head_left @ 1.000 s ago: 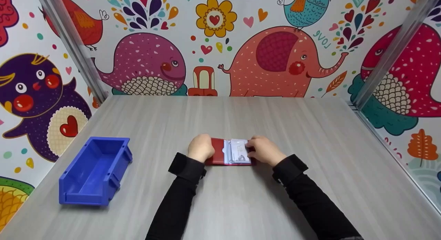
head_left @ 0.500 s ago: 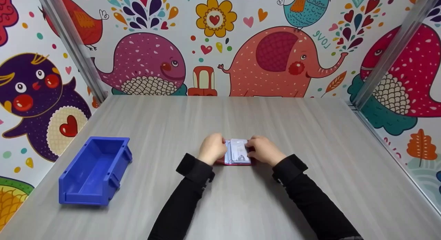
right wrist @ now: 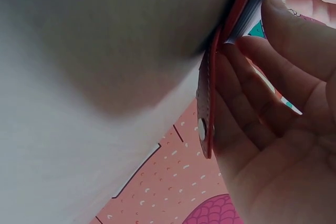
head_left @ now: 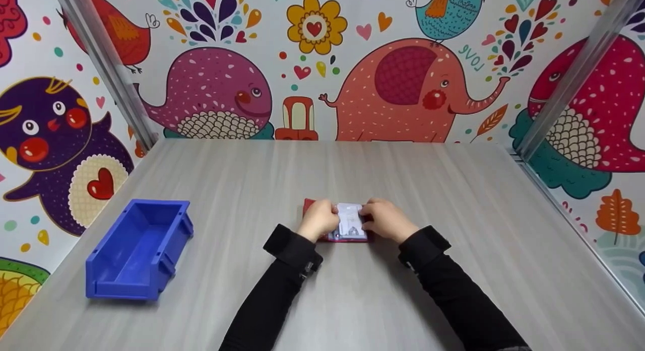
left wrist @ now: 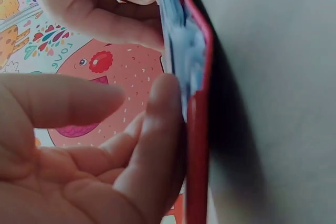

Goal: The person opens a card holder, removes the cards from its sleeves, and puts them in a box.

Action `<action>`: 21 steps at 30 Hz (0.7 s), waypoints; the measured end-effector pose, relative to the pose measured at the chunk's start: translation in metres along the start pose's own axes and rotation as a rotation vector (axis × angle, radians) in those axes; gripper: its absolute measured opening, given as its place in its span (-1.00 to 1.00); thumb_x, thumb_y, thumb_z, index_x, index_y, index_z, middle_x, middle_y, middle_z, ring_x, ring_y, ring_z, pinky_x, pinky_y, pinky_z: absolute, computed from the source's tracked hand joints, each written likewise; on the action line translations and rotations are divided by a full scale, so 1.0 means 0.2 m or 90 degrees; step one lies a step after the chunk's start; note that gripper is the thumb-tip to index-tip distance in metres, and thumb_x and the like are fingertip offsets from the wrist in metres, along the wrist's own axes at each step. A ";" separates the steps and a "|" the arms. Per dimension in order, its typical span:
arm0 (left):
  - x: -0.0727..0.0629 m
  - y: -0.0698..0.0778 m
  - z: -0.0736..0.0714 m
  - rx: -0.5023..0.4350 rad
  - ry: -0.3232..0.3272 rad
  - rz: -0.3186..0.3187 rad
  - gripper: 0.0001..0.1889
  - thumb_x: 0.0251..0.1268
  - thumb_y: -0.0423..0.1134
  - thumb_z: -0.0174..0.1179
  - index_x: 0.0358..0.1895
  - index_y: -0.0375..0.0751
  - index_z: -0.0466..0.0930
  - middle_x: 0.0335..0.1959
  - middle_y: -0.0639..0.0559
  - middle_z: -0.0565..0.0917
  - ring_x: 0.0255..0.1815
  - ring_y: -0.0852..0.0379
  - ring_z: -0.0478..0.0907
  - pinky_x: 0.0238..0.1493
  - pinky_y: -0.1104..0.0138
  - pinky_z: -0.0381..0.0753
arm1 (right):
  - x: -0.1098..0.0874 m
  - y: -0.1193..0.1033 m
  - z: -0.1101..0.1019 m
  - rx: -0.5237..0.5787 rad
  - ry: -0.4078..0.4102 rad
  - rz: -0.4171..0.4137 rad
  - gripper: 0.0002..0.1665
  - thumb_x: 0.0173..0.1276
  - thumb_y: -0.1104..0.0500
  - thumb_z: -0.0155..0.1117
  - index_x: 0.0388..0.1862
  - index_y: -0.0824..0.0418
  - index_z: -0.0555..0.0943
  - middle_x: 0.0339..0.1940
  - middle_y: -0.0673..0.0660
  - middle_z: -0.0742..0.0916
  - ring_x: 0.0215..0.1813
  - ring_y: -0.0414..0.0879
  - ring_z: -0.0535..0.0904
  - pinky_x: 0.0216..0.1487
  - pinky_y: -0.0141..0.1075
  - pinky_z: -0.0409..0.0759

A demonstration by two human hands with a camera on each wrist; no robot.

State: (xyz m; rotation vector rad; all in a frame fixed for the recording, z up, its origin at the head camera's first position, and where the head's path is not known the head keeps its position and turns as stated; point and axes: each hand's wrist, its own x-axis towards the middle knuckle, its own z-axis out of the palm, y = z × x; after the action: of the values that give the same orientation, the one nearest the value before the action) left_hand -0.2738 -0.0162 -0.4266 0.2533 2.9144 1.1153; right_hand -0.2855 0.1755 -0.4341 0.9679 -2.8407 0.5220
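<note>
A red card holder (head_left: 308,205) lies unfolded on the table, its clear sleeves stacked on the right half with a pale printed card (head_left: 349,219) showing on top. My left hand (head_left: 320,219) reaches over the red left cover to the sleeves' left side. In the left wrist view one fingertip (left wrist: 164,90) touches the sleeves near the spine, while another digit stands apart from it. At the right edge my right hand (head_left: 388,220) pinches the holder, thumb on the sleeves and fingers beside the cover. A stitched strap with a metal snap (right wrist: 202,128) hangs by those fingers.
A blue plastic bin (head_left: 138,245) stands at the left of the pale wood-grain table (head_left: 252,169). Printed cartoon panels (head_left: 302,84) wall the table at the back and both sides, joined by metal posts (head_left: 108,69).
My left hand has slid right from the holder's left cover edge to the sleeves beside the card, uncovering the cover's upper left corner. The right hand stays in place.
</note>
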 end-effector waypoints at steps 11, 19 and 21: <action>0.02 0.00 0.00 -0.019 -0.020 -0.035 -0.69 -0.01 -0.52 0.13 -0.69 -0.11 0.27 -0.61 0.02 0.37 -0.52 0.08 0.33 -0.51 0.39 0.27 | 0.00 0.01 0.01 0.001 0.007 -0.004 -0.73 0.12 0.36 0.47 -0.16 0.38 0.73 -0.22 0.26 0.69 -0.16 0.17 0.62 -0.05 -0.01 0.57; 0.03 0.01 0.02 0.017 0.002 -0.033 -0.63 -0.02 -0.50 0.12 -0.76 -0.08 0.18 -0.61 0.00 0.37 -0.53 0.05 0.28 -0.46 0.28 0.33 | 0.00 0.02 0.01 0.007 0.020 -0.017 -0.75 0.07 0.39 0.48 -0.21 0.37 0.73 -0.25 0.24 0.69 -0.18 0.16 0.62 -0.08 -0.02 0.58; 0.03 0.01 0.03 0.024 0.008 -0.039 -0.64 -0.01 -0.49 0.12 -0.75 -0.08 0.18 -0.61 0.01 0.38 -0.52 0.05 0.28 -0.45 0.26 0.35 | 0.00 0.02 0.01 0.006 0.018 -0.020 -0.76 0.08 0.38 0.47 -0.21 0.36 0.73 -0.25 0.24 0.69 -0.18 0.16 0.62 -0.08 -0.02 0.58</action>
State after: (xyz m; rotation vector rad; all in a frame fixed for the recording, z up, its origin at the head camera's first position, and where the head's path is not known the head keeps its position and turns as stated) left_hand -0.2794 -0.0094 -0.4298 0.1580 2.9341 1.0590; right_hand -0.2874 0.1770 -0.4372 0.9959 -2.7961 0.5425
